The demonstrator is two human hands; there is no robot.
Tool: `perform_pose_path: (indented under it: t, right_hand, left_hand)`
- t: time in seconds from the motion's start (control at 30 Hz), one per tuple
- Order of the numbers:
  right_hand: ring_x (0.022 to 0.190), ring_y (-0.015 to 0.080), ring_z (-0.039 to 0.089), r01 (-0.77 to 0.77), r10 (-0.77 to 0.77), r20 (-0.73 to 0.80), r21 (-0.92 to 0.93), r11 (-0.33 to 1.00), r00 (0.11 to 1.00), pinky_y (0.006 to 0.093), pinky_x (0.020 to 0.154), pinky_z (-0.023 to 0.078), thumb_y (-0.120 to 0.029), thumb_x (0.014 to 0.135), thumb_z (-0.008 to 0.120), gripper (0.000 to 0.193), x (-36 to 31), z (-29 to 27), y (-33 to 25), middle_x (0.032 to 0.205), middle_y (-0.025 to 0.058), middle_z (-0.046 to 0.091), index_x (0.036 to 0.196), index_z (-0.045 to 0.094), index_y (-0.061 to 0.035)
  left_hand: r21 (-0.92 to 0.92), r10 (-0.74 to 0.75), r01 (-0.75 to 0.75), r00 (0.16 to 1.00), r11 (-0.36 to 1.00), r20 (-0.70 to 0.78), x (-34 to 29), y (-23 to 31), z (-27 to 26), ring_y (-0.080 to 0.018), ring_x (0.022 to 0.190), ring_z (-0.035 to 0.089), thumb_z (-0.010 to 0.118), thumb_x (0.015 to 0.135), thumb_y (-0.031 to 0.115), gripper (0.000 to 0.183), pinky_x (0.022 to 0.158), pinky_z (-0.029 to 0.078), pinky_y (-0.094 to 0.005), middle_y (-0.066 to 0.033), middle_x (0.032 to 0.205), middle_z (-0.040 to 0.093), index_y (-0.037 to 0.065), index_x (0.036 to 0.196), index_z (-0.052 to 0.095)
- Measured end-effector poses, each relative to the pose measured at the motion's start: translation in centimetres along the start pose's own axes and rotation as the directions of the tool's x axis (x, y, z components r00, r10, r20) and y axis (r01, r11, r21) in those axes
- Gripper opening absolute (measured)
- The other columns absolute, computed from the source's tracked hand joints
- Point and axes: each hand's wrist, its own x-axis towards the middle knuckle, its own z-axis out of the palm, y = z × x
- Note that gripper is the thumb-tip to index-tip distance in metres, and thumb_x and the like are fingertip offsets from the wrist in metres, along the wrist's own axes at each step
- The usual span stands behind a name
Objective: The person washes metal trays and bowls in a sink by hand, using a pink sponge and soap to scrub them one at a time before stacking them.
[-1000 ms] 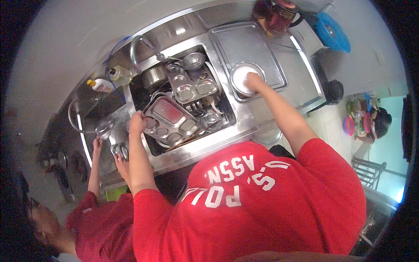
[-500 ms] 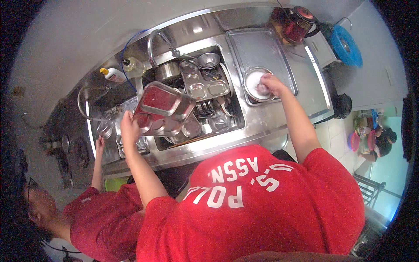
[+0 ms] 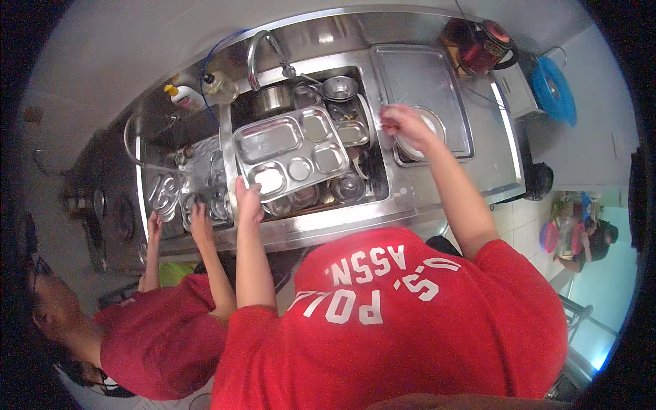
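1. Since half a second ago: compartment tray (image 3: 290,152) has swung from steeply tilted to nearly face-up; right hand (image 3: 406,126) has moved from inside the pale bowl (image 3: 408,150) toward its left side.
2. Left hand (image 3: 249,201) clamped on the tray's near edge, thumb lapping over the rim. Tray sits above the sink (image 3: 377,181), five hollows showing, bare metal and shiny; whether it touches the pile below, cannot tell.
3. Right hand: fingers curled, blurred. Whether anything is pinched in them, cannot tell.
4. Pale bowl, whitish inside, stands on a flat rectangular tray (image 3: 424,72), which lies on the steel counter (image 3: 497,164) right of the sink.
5. In the sink around the held tray: a steel pot (image 3: 275,100) at the back, a metal bowl (image 3: 339,87) at the back right, more metalware at the near side. Curved faucet (image 3: 254,58) behind.
6. Left along the counter: clear bottle (image 3: 220,89), then white pump bottle (image 3: 186,98) with yellow top. Beyond, a co-worker in dark red holds another compartment tray (image 3: 164,195).
7. Room: dark red kettle (image 3: 478,51) at the far right corner; blue basin (image 3: 552,92) beside it; pale tiled floor (image 3: 521,222) right of the counter.
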Motion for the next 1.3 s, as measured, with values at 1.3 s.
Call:
perform_pose_path:
  t: [1.3]
  right_hand:
    - [0.112, 0.0392, 0.054, 0.747, -0.608, 0.556, -0.659, 0.093, 0.566, 0.0504, 0.097, 0.041, -0.028, 0.089, 0.056, 0.027, 6.4, 23.5, 6.7, 0.122, 0.0173, 0.060, 0.108, 0.064, -0.0099]
  left_hand:
    - [-0.089, 0.140, -0.120, 0.948, 0.989, 0.286, -5.3, -0.1, 1.9, -0.0196, 0.111, 0.049, 0.042, 0.074, -0.007, 0.053, 0.091, 0.041, -0.0285, -0.0103, 0.122, 0.050, 0.003, 0.127, 0.041]
